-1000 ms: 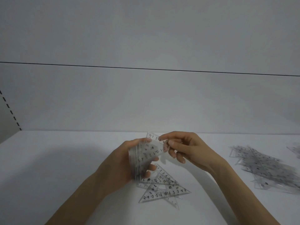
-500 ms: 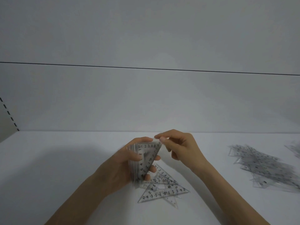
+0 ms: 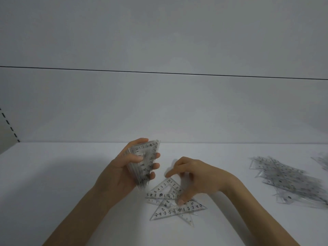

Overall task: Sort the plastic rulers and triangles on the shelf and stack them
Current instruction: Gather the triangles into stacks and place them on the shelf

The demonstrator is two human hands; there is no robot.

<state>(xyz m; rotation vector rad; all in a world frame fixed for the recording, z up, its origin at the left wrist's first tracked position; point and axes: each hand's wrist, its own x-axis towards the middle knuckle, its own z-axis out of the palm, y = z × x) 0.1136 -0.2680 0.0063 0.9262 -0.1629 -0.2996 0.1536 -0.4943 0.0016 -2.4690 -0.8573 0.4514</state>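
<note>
My left hand (image 3: pixel 124 167) grips a stack of clear plastic triangles (image 3: pixel 146 162) held upright above the white shelf (image 3: pixel 53 174). Several loose clear triangles (image 3: pixel 170 205) with black numbers lie overlapped on the shelf just below and right of that stack. My right hand (image 3: pixel 193 176) hovers over them, index finger touching the top corner of the uppermost triangle and thumb touching its lower edge. Whether it has lifted the triangle I cannot tell.
A spread pile of clear rulers and triangles (image 3: pixel 287 181) lies at the right of the shelf, with more (image 3: pixel 323 160) at the far right edge. The grey back wall (image 3: pixel 159 107) rises behind. A slotted upright (image 3: pixel 8 125) stands at the left.
My right hand let go of the stack's top corner and dropped down to the loose triangles on the shelf. My left hand stayed put, still holding the stack.
</note>
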